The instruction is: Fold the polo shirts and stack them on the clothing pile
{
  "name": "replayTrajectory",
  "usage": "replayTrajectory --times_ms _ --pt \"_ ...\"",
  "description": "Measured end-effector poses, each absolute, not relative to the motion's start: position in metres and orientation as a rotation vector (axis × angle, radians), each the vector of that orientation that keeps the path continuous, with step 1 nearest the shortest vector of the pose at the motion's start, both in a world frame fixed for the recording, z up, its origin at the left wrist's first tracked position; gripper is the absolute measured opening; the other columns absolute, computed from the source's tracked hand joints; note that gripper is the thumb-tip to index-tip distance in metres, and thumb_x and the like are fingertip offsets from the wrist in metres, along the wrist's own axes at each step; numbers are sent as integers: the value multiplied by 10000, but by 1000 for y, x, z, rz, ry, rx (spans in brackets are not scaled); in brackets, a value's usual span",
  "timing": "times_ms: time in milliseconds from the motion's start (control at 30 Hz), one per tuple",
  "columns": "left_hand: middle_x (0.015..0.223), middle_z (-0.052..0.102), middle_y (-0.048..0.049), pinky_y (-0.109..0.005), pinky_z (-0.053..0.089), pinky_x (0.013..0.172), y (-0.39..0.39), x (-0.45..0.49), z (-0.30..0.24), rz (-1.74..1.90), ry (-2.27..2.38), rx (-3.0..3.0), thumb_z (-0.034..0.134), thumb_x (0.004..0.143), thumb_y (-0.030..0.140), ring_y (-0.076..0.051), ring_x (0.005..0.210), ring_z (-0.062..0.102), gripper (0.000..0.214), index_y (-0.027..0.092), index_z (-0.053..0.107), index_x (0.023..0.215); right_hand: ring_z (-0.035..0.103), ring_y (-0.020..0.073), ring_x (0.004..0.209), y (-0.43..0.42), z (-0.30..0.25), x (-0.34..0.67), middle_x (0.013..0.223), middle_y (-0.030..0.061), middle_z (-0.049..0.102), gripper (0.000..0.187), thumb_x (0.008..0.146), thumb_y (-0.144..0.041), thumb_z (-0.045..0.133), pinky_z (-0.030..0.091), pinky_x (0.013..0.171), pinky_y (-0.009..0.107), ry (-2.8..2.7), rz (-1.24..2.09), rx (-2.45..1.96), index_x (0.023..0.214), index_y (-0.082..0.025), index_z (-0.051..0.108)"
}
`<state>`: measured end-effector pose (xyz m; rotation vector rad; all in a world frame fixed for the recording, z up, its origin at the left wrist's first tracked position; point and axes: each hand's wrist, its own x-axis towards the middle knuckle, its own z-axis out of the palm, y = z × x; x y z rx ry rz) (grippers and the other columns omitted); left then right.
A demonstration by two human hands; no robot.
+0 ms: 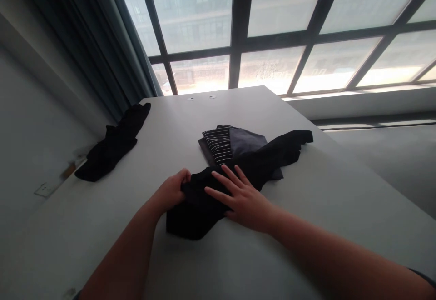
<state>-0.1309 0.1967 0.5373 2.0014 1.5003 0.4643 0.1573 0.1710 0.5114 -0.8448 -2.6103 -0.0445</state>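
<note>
A black garment (200,200) lies stretched slantwise across the white table, its far right end reaching past a folded pile. My left hand (173,190) is closed on the garment's left edge, pinching the cloth. Spread flat on top of the same cloth is my right hand (241,197), fingers apart. Just behind, partly covered by the black cloth, sits a folded striped garment (218,144) beside folded grey cloth (247,141). What kind of garment the black one is, I cannot tell.
Another black garment (114,143) lies crumpled along the left edge of the white table (177,122). Beyond the table stand large framed windows (199,13) and a dark curtain (91,32). A wall socket (43,190) is at the left.
</note>
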Motion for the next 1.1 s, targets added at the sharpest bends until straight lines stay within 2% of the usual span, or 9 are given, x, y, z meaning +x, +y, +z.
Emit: replayTrajectory --times_ms 133,300,500,600,733,833,933,1033,1100 --pt "1055 689 -14 -282 465 773 181 -134 558 144 1236 1910 744 729 302 -215 906 625 420 246 607 1122 109 459 1598 171 507 185 1716 126 256 816 822 -259 793 100 1213 780 -2531 -133 -1074 1575 -318 485" --pt "1046 686 -25 -301 479 851 173 -138 574 66 1153 1911 651 822 312 -216 946 611 156 228 660 953 221 406 1579 172 506 204 1665 103 378 795 834 -116 652 58 1237 753 -2368 -171 -1309 1584 -311 475" --pt "1077 648 -31 -300 481 832 171 -135 572 10 1224 2001 677 733 267 -218 953 602 202 223 642 926 321 375 1518 183 503 212 1596 124 464 662 853 -151 617 108 1233 740 -2135 -147 -1507 1503 -270 572" --pt "1003 642 -40 -295 467 808 175 -135 564 175 1290 2076 588 772 252 -211 904 600 73 204 573 825 431 321 1434 186 501 214 1504 107 559 500 865 -99 578 141 1245 703 -2101 -129 -1454 1324 -264 688" --pt "841 642 -43 -303 395 717 185 -138 551 646 1750 2112 454 930 337 -247 816 628 119 235 513 938 502 286 1338 186 503 211 1384 116 631 330 878 -65 543 105 1260 690 -2010 -165 -1375 1129 -209 702" --pt "818 640 -64 -303 330 652 189 -143 544 970 2138 2011 378 1004 418 -277 762 645 186 246 449 1010 514 275 1315 184 507 208 1339 120 649 265 887 -69 535 61 1277 672 -1961 -205 -1310 1082 -189 668" --pt "829 657 -74 -302 345 628 189 -148 537 1041 2267 1890 391 1013 460 -290 763 672 209 254 427 1002 562 257 1231 181 512 208 1256 96 687 249 893 -71 519 34 1280 668 -1956 -218 -1207 1067 -197 645" --pt "991 715 -100 -335 475 700 181 -153 529 1067 2167 1789 387 1010 396 -292 919 721 144 259 427 1030 607 229 1067 176 516 210 1090 69 709 262 902 -77 481 75 1281 651 -1947 -239 -1082 1077 -202 631" --pt "1226 698 -130 -382 539 867 169 -152 525 1156 2070 1777 348 1008 330 -277 1148 691 147 261 432 1108 603 226 989 172 519 210 1014 69 694 266 905 -95 480 222 1248 604 -1955 -288 -980 1101 -193 631"
